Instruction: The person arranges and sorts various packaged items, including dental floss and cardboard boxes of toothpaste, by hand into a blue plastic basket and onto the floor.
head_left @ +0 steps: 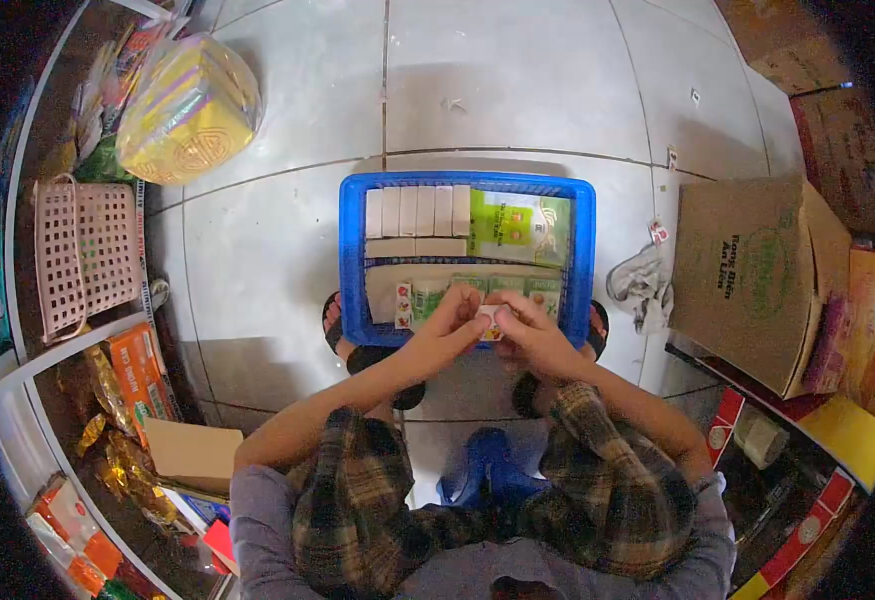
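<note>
Both hands meet over the near side of a blue plastic basket [586, 230]. My left hand [456, 322] and my right hand [528, 328] pinch a small white packet [491, 318] with coloured print between their fingertips. Inside the basket, several pale boxes [418, 212] stand in a row at the far left. A green and white packet [520, 225] lies at the far right. Several small green packets [433, 295] line the near side, partly hidden by my hands. Beside them at the left is a small white packet with red print [404, 305].
A pink perforated basket [88, 255] and a yellow plastic-wrapped bundle [193, 110] are on the left. To the right stand a cardboard box [738, 280] and a crumpled grey cloth or bag [643, 285]. A blue stool [493, 465] shows between my legs.
</note>
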